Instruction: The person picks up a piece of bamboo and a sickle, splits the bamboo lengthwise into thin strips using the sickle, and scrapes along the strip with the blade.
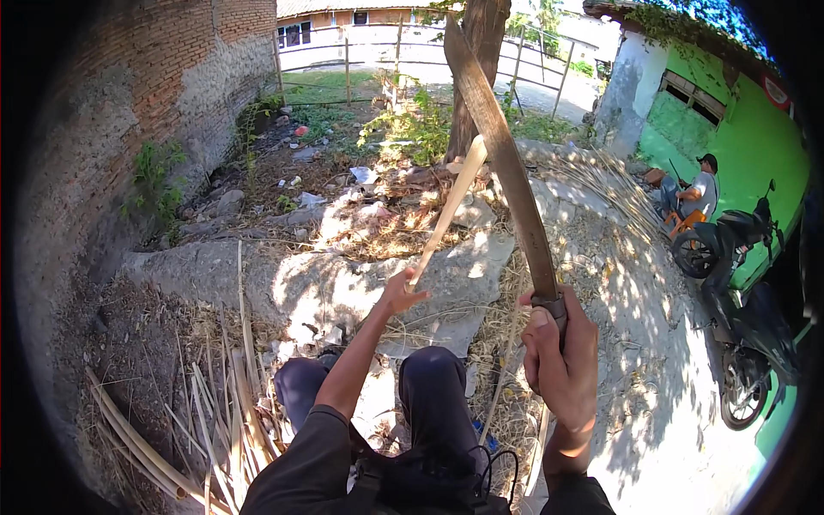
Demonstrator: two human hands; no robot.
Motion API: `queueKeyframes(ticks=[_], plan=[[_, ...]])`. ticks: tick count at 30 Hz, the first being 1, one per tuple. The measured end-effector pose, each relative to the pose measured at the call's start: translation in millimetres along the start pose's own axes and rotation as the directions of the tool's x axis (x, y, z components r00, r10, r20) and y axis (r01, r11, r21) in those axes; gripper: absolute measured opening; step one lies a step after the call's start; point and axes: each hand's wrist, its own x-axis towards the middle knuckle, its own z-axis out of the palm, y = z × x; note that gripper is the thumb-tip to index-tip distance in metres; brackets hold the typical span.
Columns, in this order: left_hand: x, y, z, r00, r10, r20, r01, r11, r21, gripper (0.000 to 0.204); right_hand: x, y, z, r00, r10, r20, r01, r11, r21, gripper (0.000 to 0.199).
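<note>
My right hand [560, 365] is wrapped round the handle of a machete [506, 150], whose long, dark, worn blade points up and slightly left. A pale bamboo strip [451, 206] slants up and away from my left hand [402, 293]. Its lower end lies at my left fingers, with the thumb sticking out to the right. The strip's far end reaches the blade's left edge in the view; I cannot tell whether they touch. Part of the left-hand grip is hidden behind the hand itself.
Loose bamboo strips [245, 386] lie at lower left, and more long strips [614, 193] at right. A concrete slab [468, 283] is ahead, before a tree trunk [482, 60]. A motorbike [738, 318] and a seated person [699, 193] are beside a green wall [755, 129].
</note>
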Motion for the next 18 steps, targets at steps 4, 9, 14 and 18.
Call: queueKeyframes(ticks=[4, 9, 14, 18], plan=[[-2, -7, -34, 0.971, -0.063, 0.230, -0.034, 0.918, 0.396, 0.099, 19, -1, -5, 0.999, 0.017, -0.039, -0.013, 0.995, 0.102, 0.023], [-11, -13, -110, 0.847, -0.381, 0.371, 0.071, 0.773, 0.631, 0.110, 64, -2, -15, 0.998, 0.030, -0.052, -0.022, 0.989, 0.143, 0.031], [-33, 20, -117, 0.811, -0.455, 0.369, 0.147, 0.768, 0.624, 0.104, 99, -8, -31, 0.998, 0.013, -0.059, -0.008, 0.996, 0.088, 0.039], [-45, 22, -127, 0.728, -0.581, 0.364, 0.159, 0.660, 0.734, 0.102, 115, -26, -42, 0.995, -0.064, -0.074, 0.063, 0.998, -0.016, 0.046]])
